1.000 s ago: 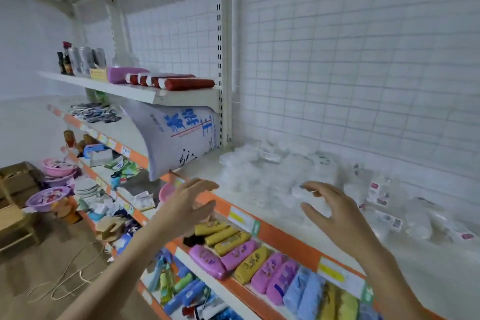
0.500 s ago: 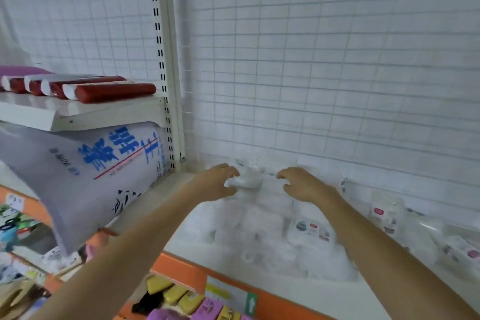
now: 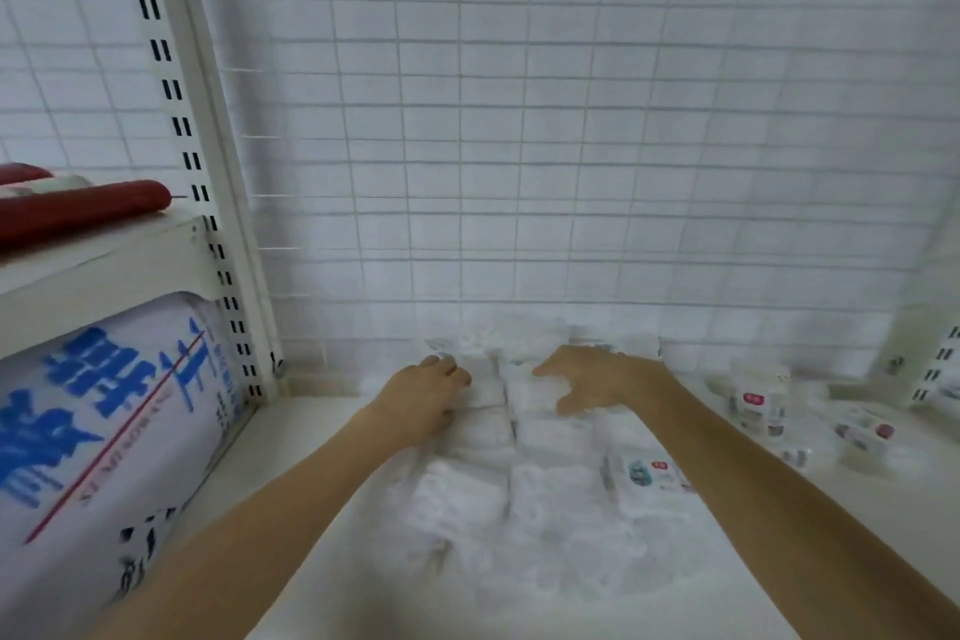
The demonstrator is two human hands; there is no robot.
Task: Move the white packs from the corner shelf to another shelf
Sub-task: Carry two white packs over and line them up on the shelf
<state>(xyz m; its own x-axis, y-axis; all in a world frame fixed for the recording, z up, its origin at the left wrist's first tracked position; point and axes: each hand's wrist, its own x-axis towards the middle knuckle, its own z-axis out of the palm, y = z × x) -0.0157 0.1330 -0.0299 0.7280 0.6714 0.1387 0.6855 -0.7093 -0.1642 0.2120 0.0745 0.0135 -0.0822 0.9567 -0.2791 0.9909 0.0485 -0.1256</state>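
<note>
White packs [image 3: 524,499] lie heaped on the shelf [image 3: 322,437], from its back edge near the left rear corner toward the front. The left hand [image 3: 423,392] rests on the heap's rear with fingers curled over a pack, and the right hand [image 3: 589,377] lies beside it, fingers spread and loosely bent on the packs. More labelled packs [image 3: 761,405] sit toward the right rear corner, against the wire grid back [image 3: 519,146].

Soft, even, cool light fills the view, with no hard shadows or glare. The whole picture is slightly blurred; the white packs [image 3: 498,483] wash together into a pale mass. Wide-angle distortion bends the wire grid [image 3: 571,146] near the edges.
</note>
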